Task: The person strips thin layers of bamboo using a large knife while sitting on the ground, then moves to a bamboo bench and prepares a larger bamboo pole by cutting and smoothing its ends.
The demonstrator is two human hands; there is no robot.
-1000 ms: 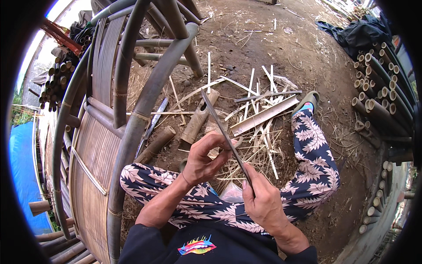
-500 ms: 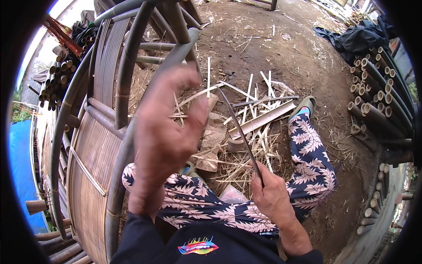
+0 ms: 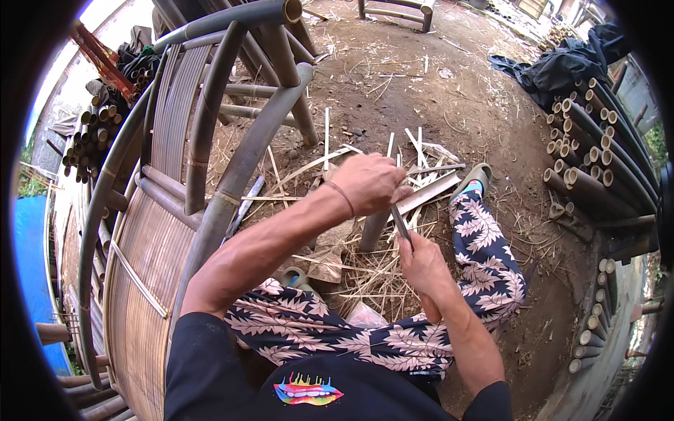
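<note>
My left hand (image 3: 368,182) is closed, fingers curled down, in front of me above the bamboo scraps. What it grips is hidden. A short bamboo tube (image 3: 372,231) shows just under it; I cannot tell whether they touch. In my right hand (image 3: 425,266) is a long knife (image 3: 401,222), its dark blade slanting up toward my left fingers. The wooden handle end (image 3: 430,309) sticks out below the right fist. The blade's tip is hidden behind the left hand. Pale bamboo strips (image 3: 379,284) and a split bamboo length (image 3: 430,193) lie around the hands.
A bamboo chair (image 3: 151,274) stands close on my left, a loose strip (image 3: 139,278) on its seat. Cut bamboo poles (image 3: 597,154) are stacked at the right, under dark cloth (image 3: 576,63). More poles (image 3: 91,133) lie at far left. My sandalled foot (image 3: 474,181) is beyond the scraps.
My left hand has swung from near the chair, right and forward, to the knife's blade, and its fingers have closed. The right hand still holds the knife. The bamboo tube now shows more upright.
</note>
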